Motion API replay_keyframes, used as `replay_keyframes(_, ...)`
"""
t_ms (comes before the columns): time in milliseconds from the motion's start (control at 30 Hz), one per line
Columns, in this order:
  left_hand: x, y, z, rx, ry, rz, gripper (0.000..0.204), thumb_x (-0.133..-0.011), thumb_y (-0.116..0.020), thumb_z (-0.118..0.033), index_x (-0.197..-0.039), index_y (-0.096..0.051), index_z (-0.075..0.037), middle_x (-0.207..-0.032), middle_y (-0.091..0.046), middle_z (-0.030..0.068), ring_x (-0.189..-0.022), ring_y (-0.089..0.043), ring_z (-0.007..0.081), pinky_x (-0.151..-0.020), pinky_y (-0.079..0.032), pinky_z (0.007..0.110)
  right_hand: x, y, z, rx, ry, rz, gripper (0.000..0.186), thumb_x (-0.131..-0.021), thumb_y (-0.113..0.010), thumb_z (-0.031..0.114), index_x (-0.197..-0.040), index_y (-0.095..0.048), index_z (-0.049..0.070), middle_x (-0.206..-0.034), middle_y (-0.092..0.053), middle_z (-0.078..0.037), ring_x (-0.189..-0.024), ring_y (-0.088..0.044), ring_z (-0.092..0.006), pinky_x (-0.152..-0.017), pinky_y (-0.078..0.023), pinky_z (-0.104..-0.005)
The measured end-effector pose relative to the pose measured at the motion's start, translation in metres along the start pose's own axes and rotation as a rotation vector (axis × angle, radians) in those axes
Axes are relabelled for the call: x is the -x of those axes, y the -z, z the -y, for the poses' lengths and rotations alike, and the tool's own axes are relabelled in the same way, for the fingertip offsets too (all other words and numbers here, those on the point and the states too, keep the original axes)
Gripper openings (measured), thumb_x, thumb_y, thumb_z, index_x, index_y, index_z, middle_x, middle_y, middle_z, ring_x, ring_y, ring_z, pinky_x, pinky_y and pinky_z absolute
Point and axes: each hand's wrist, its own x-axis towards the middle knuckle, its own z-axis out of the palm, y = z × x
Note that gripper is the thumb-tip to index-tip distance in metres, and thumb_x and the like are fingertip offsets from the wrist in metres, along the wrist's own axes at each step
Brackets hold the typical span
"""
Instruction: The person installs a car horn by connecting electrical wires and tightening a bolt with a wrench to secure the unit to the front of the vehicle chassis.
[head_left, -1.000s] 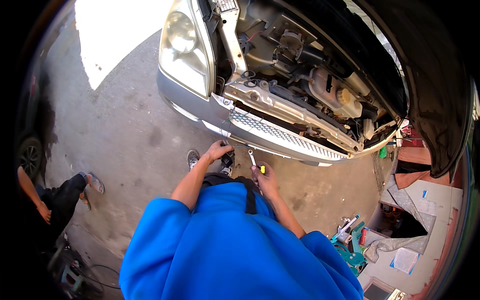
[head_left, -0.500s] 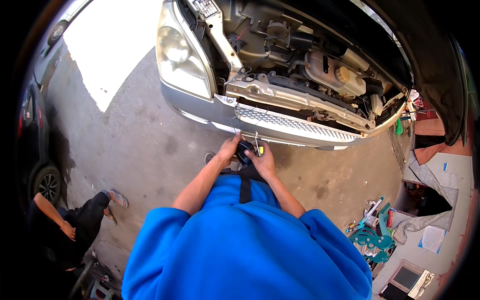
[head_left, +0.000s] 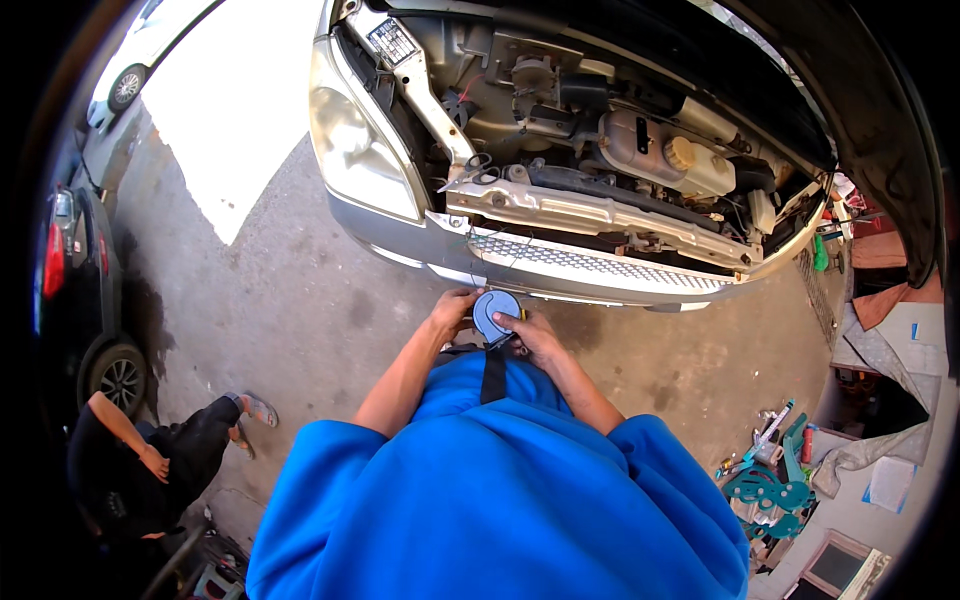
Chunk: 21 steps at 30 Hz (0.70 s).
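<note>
A round, snail-shaped car horn (head_left: 494, 311) with a blue-grey face is held in front of my waist, its flat side turned up. My right hand (head_left: 536, 336) grips it from the right, thumb lying across the face. At its left edge is my left hand (head_left: 453, 314), fingers closed against the rim; the undersides of both hands are hidden. Thin dark wires (head_left: 474, 250) hang from the bumper grille (head_left: 590, 255) down toward my left fingertips. A bit of yellow shows at the horn's right edge, by my right hand.
Ahead stands a car with its hood up, showing the engine bay (head_left: 560, 130) and headlight (head_left: 355, 130). Scissors (head_left: 478, 168) lie on its front frame. At left are a dark car (head_left: 85, 300) and a seated person (head_left: 150, 455). Teal tool cases (head_left: 765, 490) lie at right.
The horn has been turned so its blue-grey face shows instead of its dark side. My right thumb now lies on that face. The view has shifted slightly.
</note>
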Motion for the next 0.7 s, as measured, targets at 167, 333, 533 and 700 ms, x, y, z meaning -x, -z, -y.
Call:
replay_keyframes(167, -0.016, -0.003, 0.015, 0.116, -0.093, -0.044, 0.027, -0.097, -0.060, -0.017, -0.109, -0.060, 0.008, -0.098, -0.068, 0.0131, -0.082, -0.067, 0.0221, -0.073, -0.057, 0.034, -0.015, 0.009, -0.010, -0.027, -0.074, 0.088, 0.034, -0.080, -0.081, 0.027, -0.096, -0.061, 0.004, -0.067, -0.054, 0.002, -0.046, -0.038, -0.0050, -0.039, -0.026, -0.0219)
replay_keyframes(333, -0.023, -0.006, 0.023, 0.077, -0.114, -0.179, 0.025, -0.097, -0.060, -0.014, -0.105, -0.061, 0.009, -0.091, -0.068, 0.0128, -0.077, -0.066, 0.0206, -0.070, -0.056, 0.033, -0.011, 0.008, -0.001, 0.024, -0.063, 0.099, 0.034, -0.078, -0.082, 0.026, -0.095, -0.061, 0.006, -0.066, -0.053, 0.002, -0.046, -0.037, -0.0050, -0.039, -0.025, -0.0219)
replay_keyframes(533, -0.024, -0.009, 0.024, 0.127, -0.172, -0.221, 0.022, -0.095, -0.062, -0.015, -0.100, -0.066, 0.006, -0.086, -0.068, 0.0099, -0.071, -0.062, 0.0165, -0.061, -0.051, 0.029, -0.012, 0.010, 0.003, 0.009, -0.075, 0.105, 0.035, -0.074, -0.085, 0.026, -0.092, -0.063, 0.006, -0.064, -0.049, 0.003, -0.046, -0.037, -0.0067, -0.038, -0.027, -0.0233)
replay_keyframes(700, -0.029, -0.010, 0.026, 0.120, -0.211, -0.247, 0.019, -0.094, -0.063, -0.011, -0.097, -0.067, 0.007, -0.084, -0.068, 0.0104, -0.070, -0.062, 0.0172, -0.061, -0.050, 0.029, -0.011, 0.009, 0.008, -0.052, -0.136, 0.112, 0.033, -0.075, -0.084, 0.025, -0.093, -0.064, 0.007, -0.064, -0.049, 0.003, -0.045, -0.036, -0.0057, -0.038, -0.027, -0.0222)
